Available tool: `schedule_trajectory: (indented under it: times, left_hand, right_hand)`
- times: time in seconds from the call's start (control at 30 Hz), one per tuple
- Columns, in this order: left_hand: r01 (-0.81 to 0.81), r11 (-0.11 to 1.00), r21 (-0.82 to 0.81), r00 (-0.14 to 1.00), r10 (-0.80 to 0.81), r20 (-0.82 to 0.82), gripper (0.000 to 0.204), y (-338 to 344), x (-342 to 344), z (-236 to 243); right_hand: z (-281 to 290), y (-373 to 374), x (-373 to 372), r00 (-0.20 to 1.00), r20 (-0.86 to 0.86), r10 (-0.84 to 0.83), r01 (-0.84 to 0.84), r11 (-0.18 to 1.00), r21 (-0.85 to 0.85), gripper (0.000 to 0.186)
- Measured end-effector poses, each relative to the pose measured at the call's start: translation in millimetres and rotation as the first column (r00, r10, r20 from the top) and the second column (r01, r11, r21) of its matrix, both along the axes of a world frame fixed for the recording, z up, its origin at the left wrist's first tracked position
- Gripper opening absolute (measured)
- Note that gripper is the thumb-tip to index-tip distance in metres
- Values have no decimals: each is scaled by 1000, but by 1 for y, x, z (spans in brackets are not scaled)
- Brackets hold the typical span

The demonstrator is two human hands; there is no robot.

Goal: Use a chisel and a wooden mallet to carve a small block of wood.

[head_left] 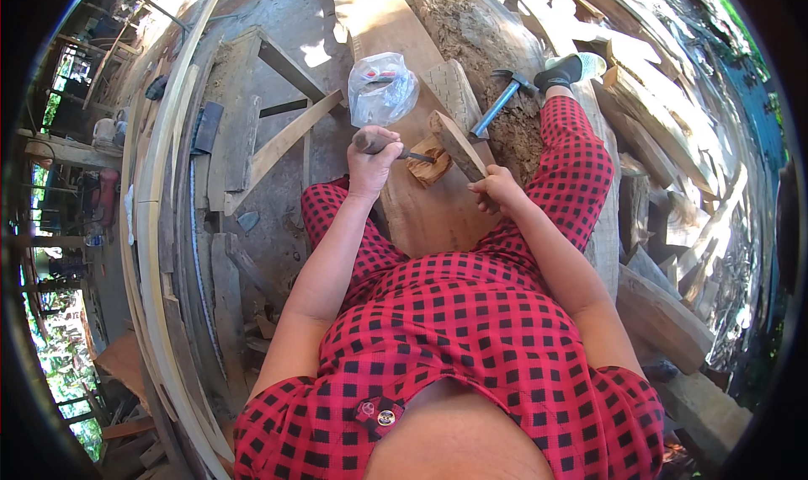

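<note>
Chisel point(369, 141) nearly crosswise, pointing right, left fingers point(388, 135) clamped on it, right fingers point(482, 191) around slanting wooden bat point(459, 147)

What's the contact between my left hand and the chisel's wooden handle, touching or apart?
Touching. The head view shows the left hand wrapped around the wooden handle, whose rounded end sticks out.

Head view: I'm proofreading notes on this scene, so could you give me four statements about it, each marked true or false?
1. The left hand grips a wooden-handled tool. True.
2. The right hand is empty. False: it holds a flat piece of wood.
3. A blue-handled hammer lies beyond the right hand, held by neither hand. True.
4. The plastic bag beyond the left hand is solid black. False: it is see-through.
</note>
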State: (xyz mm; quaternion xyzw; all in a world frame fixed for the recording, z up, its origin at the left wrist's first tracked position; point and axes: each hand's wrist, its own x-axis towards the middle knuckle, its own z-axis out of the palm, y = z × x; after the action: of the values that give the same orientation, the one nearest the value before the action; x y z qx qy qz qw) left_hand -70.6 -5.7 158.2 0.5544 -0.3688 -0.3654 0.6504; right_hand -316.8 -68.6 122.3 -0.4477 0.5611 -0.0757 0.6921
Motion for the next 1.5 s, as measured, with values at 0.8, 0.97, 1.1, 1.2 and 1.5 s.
schedule_trajectory:
  times: [0.8, 0.97, 1.1, 1.2, 1.5]
  left_hand:
    - [361, 910, 206, 839, -413, 355, 24, -45, -28, 9]
    - [368, 905, 213, 814, -424, 396, 22, -50, -34, 11]
    - [302, 940, -160, 546, -33, 837, 15, -55, -36, -10]
    - [369, 921, 124, 808, -384, 447, 22, -51, -31, -6]
    - [292, 955, -54, 761, -198, 617, 14, -50, -36, -9]
  right_hand:
    - [160, 10, -35, 917, -388, 98, -395, 372, -840, 37]
    - [171, 27, -28, 991, 123, 56, 97, 340, -935, 41]
    - [141, 16, -47, 848, -496, 187, -524, 427, -737, 38]
    - [158, 22, -44, 923, -371, 103, -384, 327, -864, 41]
    - [146, 24, -48, 908, -412, 83, -412, 367, -834, 34]
